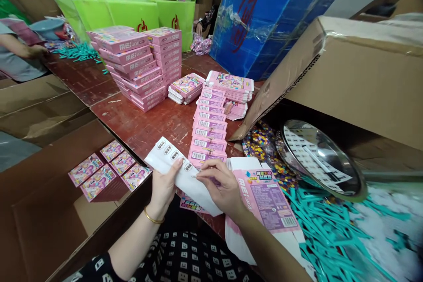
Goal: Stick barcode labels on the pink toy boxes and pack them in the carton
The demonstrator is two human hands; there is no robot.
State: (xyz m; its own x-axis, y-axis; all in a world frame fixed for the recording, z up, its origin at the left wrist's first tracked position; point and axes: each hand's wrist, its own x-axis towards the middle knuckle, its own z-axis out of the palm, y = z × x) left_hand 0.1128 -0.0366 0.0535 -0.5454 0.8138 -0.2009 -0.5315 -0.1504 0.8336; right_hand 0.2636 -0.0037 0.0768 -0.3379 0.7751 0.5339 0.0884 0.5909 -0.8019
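Note:
My left hand [168, 183] grips a white sticker sheet [161, 155], thumb on top, with a row of small oval labels printed in black. My right hand [222, 185] is closed in a pinch over the sheet, just past the last visible label; whatever lies between its fingertips is too small to make out. Beyond the hands, a row of overlapping pink boxes [209, 132] shows barcode ends. Under my right forearm lie flat, unfolded pink cartons [267, 202]. Part of another pink package [191, 204] shows beneath the sheet.
Stacked pink boxes [132, 59] stand at the back left of the red table [122, 116]. An open cardboard carton [42, 224] at left holds several boxes. At right are a round metal tray [325, 154], teal sticks [330, 224] and a tilted carton [360, 79]. A co-worker's arm [20, 46] shows far left.

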